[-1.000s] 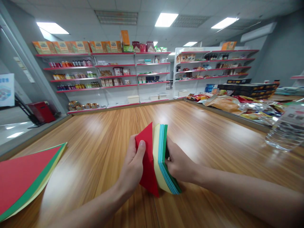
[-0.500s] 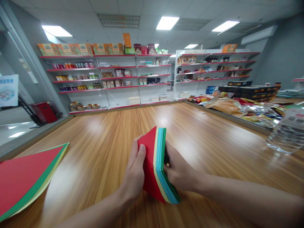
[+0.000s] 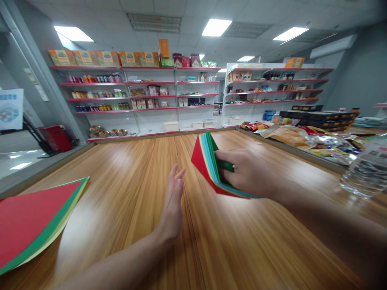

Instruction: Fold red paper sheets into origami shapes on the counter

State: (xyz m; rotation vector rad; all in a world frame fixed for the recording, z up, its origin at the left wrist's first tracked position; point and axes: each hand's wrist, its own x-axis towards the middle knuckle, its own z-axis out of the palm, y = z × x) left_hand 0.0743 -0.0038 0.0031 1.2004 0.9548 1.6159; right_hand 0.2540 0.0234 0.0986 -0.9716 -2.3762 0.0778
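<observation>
A folded stack of coloured paper [image 3: 208, 161], with red outside, then cream, light blue and green layers, is held above the table right of centre. My right hand [image 3: 242, 171] grips it from the green inner side, fingers within the fold, so part of the green face is hidden. Left of the stack and apart from it, my left hand [image 3: 173, 201] holds nothing; its fingers are stretched out over the wood. At the far left lies a flat pile of large sheets [image 3: 39, 219], red on top with green and cream edges below.
The wooden table [image 3: 136, 193] has a raised rim. To the right stand a clear plastic bottle [image 3: 365, 169], a heap of snack packets [image 3: 290, 137] and black boxes [image 3: 320, 117]. Stocked shelves [image 3: 151, 96] line the back. A red case [image 3: 56, 138] is on the floor at left.
My left hand has let go of the folded paper stack. My right hand has carried the stack up and to the right, tilting it.
</observation>
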